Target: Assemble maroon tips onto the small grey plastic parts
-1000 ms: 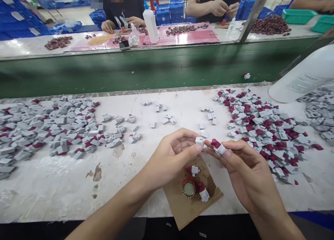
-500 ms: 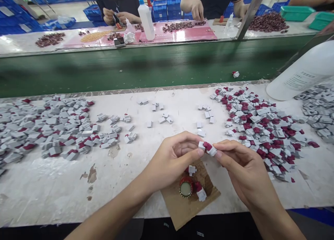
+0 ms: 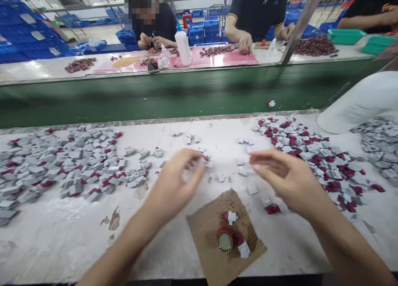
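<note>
My left hand (image 3: 177, 182) is over the table, its thumb and fingertips beside small grey plastic pieces (image 3: 208, 163). Motion blurs these fingers, so whether they grip a piece is unclear. Fingers apart, my right hand (image 3: 289, 182) hovers near other loose grey pieces (image 3: 242, 170), with nothing visible in its grasp. Below its palm lies a grey-and-maroon piece (image 3: 273, 209). Between my forearms, a cardboard square (image 3: 205, 232) carries a red bottle cap (image 3: 224, 240), open side up, and two white-and-maroon pieces (image 3: 243, 248) (image 3: 230, 217).
Large heaps of grey and maroon pieces lie left (image 3: 77, 161) and right (image 3: 314, 153). A white bottle (image 3: 357, 99) leans at the right. Behind a green barrier (image 3: 174, 97), people work at another table (image 3: 18, 75).
My hands have moved apart from the white-and-maroon piece they held together. The left went left and up, the right slightly right. The camera view has tilted upward.
</note>
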Demonstrator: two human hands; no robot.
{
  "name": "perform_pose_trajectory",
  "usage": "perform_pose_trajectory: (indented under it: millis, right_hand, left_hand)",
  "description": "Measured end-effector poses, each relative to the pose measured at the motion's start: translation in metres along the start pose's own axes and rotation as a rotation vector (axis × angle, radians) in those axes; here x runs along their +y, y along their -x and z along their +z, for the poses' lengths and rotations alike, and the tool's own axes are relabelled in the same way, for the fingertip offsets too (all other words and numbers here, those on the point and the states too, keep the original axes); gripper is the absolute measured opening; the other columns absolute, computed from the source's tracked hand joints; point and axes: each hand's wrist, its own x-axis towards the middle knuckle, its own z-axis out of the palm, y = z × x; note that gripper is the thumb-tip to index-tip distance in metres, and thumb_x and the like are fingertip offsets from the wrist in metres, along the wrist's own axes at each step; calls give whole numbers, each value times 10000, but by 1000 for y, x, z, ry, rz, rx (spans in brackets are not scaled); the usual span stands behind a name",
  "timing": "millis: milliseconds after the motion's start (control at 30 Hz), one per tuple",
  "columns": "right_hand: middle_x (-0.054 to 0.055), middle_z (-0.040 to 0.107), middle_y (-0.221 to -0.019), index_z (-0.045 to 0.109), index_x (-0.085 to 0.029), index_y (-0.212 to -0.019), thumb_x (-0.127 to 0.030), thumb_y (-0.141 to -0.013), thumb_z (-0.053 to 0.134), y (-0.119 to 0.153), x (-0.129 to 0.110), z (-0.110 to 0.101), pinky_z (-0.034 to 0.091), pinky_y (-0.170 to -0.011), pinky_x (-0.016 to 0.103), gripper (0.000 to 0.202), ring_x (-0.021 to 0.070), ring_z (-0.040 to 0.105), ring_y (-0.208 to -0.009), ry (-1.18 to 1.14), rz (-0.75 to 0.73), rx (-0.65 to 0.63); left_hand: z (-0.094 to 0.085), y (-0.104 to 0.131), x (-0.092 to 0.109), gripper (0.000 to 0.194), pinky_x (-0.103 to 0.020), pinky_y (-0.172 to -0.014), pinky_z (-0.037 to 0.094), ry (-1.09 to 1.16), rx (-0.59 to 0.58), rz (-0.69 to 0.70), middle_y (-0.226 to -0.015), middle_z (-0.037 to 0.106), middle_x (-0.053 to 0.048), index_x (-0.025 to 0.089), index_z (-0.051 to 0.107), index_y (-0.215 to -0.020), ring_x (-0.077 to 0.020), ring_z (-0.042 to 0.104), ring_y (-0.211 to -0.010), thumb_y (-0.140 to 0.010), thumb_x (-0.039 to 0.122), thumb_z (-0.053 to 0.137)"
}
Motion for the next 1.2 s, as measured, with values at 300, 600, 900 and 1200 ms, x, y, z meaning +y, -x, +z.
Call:
perform_pose_trajectory:
  millis: [300, 600, 900, 1200]
  right_hand:
    - [144, 821, -1313, 799, -173, -1281, -191, -1033, 740, -183, -4, -50, 607, -1091, 523, 256, 352, 760, -1254, 639, 117, 384]
    - [107, 752, -1377, 745, -198, -1324, -379, -1087, 765, -245, 16, -38, 644, -1026, 498, 299, 271, 755, -1189, 617, 144, 301]
    - [84, 834, -894, 838, -233, -1015, -292, -858, 893, -140, -15, -25, 564, -572, 339, 177, 234, 733, -662, 331, -40, 33]
    - [82, 866, -1001, 891, -294, -978, -454, -953, 865, 23, 2, -5, 726, -671, 277, 164, 264, 870, -861, -128, -115, -103]
  left_hand:
    - [-61, -19, -93, 288, -693, -1095, 461, -553, 327, -218, -997, 715, -168, 238, 712, -933, -443, 650, -1137, -989, 359, 457]
    - [-59, -14, -89, 329, -692, -1077, 472, -615, 404, -245, -1239, 674, -203, 221, 729, -1235, -522, 566, -1295, -946, 339, 625]
    - [-15, -58, -53, 223, -534, -1110, 513, -347, 138, -31, -1177, 752, -98, 266, 759, -1194, -345, 661, -1210, -1052, 288, 589]
    - [-10, -62, -48, 130, -453, -943, 569, -245, 157, -36, -1054, 748, -85, 232, 672, -1002, -295, 718, -1032, -960, 162, 571]
